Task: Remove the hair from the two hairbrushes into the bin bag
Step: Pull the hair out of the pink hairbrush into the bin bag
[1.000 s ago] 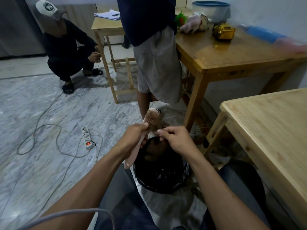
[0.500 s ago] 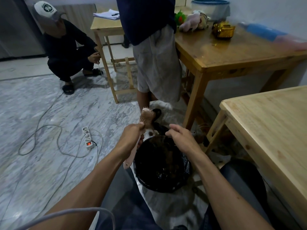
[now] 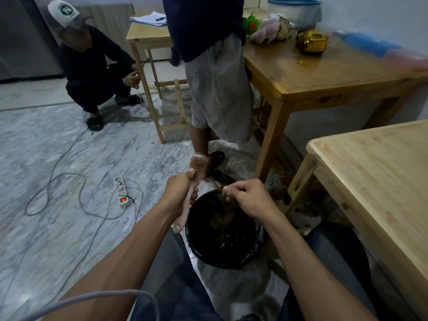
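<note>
The pink hairbrush stands bristles-up in the left hand, which grips its handle; the right hand pinches a tuft of hair over the black bin bag on the marble floor

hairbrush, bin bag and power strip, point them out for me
hairbrush [image 3: 198, 165], head view, bristle pad
bin bag [image 3: 240, 256], head view, near rim
power strip [image 3: 121, 191], head view, middle of its white body
</note>
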Available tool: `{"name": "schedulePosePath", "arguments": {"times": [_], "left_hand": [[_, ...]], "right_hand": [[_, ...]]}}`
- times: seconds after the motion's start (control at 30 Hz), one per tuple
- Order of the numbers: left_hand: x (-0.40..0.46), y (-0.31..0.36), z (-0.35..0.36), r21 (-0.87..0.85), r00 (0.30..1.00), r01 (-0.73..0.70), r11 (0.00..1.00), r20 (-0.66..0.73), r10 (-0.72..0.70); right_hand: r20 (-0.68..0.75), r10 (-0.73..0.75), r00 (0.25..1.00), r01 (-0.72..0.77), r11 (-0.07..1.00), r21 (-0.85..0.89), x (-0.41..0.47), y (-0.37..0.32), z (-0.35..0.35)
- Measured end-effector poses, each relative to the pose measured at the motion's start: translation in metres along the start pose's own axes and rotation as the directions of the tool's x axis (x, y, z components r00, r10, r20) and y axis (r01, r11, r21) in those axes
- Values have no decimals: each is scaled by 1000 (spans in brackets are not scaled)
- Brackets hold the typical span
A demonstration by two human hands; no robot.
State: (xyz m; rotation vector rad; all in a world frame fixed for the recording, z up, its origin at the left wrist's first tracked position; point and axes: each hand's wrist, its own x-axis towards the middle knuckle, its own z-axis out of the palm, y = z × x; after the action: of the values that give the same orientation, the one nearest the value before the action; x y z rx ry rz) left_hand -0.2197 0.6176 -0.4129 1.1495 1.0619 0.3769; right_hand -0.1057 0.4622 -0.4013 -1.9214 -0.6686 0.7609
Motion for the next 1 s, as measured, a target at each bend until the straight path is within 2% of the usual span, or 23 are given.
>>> {"name": "schedulePosePath", "arguments": {"times": [0.4, 0.47, 0.57, 0.63, 0.67, 0.73, 0.87, 0.93, 1.0], "left_hand": [[9, 4, -7, -70, 995, 46, 996, -86, -52], [19, 0, -14, -83, 987, 38, 996, -150, -50], [37, -8, -45, -82, 946, 51, 995, -317, -74], [42, -16, -61, -22, 939, 70, 997, -335, -73], [41, -19, -61, 1, 950, 69, 998, -305, -66], [34, -21, -51, 46, 979, 51, 998, -202, -41], [13, -11, -17, 99, 997, 6, 995, 70, -13], [5, -3, -7, 117, 989, -13, 993, 146, -4], [-2, 2, -1, 139, 981, -21, 990, 194, -7]], "right_hand": [[-35, -47, 998, 44, 995, -94, -5, -6, -11], [-36, -69, 997, 65, 993, -99, -10, -12, -15], [-89, -68, 994, 70, 998, 9, -16, -18, -35], [-149, -56, 987, 65, 996, 57, -14, -19, -48], [-154, -50, 987, 61, 996, 68, -11, -18, -49], [-76, -20, 997, 22, 1000, 20, -7, -17, -40], [111, 69, 991, -39, 968, -249, 0, -3, -21], [125, 97, 987, -59, 959, -277, 1, 2, -21], [66, 86, 994, -67, 964, -258, 2, 6, -20]]}}
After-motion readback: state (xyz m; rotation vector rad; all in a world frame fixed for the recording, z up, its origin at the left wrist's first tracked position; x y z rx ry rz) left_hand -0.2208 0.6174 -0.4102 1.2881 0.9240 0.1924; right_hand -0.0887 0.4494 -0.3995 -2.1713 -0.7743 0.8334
